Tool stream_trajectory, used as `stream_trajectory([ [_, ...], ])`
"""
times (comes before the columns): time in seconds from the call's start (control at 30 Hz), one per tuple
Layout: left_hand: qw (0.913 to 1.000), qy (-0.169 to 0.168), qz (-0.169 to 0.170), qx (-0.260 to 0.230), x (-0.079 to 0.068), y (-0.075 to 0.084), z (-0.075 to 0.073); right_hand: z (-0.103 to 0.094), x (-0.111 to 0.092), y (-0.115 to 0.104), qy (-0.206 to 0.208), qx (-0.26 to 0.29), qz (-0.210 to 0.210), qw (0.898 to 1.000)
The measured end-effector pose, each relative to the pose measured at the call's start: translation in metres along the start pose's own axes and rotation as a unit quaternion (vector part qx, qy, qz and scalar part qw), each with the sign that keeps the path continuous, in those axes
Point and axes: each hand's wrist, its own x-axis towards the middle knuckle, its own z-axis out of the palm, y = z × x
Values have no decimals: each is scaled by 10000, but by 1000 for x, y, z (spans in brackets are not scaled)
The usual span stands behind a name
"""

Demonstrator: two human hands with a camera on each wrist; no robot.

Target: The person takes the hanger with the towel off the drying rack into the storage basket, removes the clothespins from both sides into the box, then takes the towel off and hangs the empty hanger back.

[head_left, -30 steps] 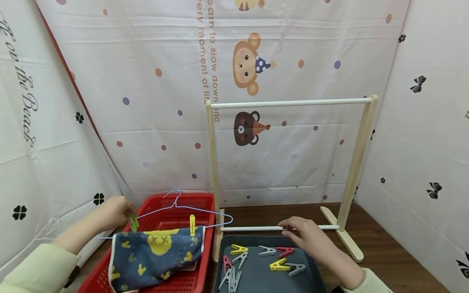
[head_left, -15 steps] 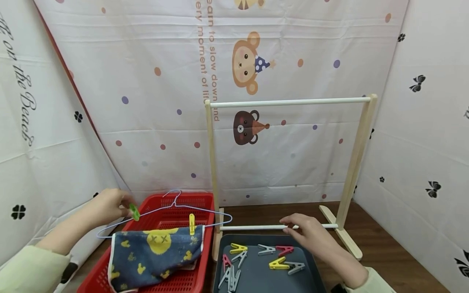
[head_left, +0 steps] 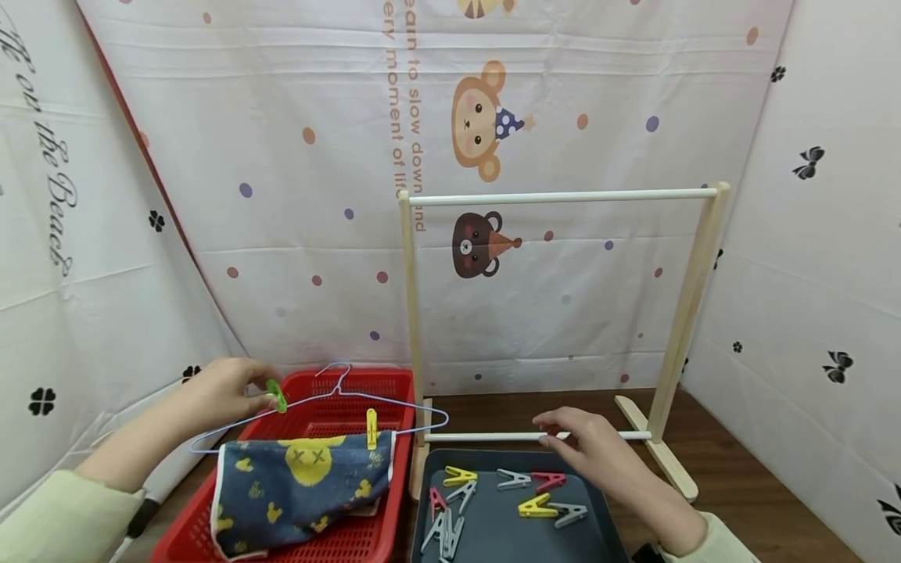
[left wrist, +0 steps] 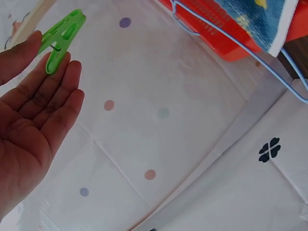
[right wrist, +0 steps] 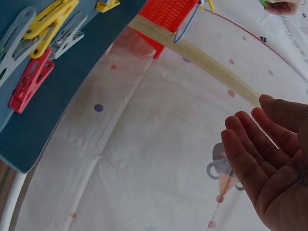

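Pinching slanted green peg; nose seemingly points outward.

a dark brown wood-grained table carries a red basket, a dark grey tray and a wooden rack.

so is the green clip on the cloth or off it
Off: the left hand pinches the green clip apart from the cloth, whose top edge bears a yellow clip.
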Motion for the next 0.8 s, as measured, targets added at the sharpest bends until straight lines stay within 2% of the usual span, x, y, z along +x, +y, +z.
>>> stream_trajectory([
  [0.2, 9998, 93, 152, 1, 1, 12, 3, -1, 4, -7, 142, 54, -133, 9998],
  [0.37, 9994, -13, 323, -135, 3, 23, 5, -2, 6, -14, 195, 130, -13, 9997],
  [0.53, 9967, 77, 754, -295, 6, 37, 9, -4, 10, -21, 312, 150, 163, 9993],
  [0.7, 9912, 390, 1238, -251, 9, 56, 17, -4, 14, -30, 368, 244, 323, 9985],
  [0.8, 9882, 465, 1439, -244, 11, 69, 21, -2, 16, -34, 428, 351, 335, 9979],
])
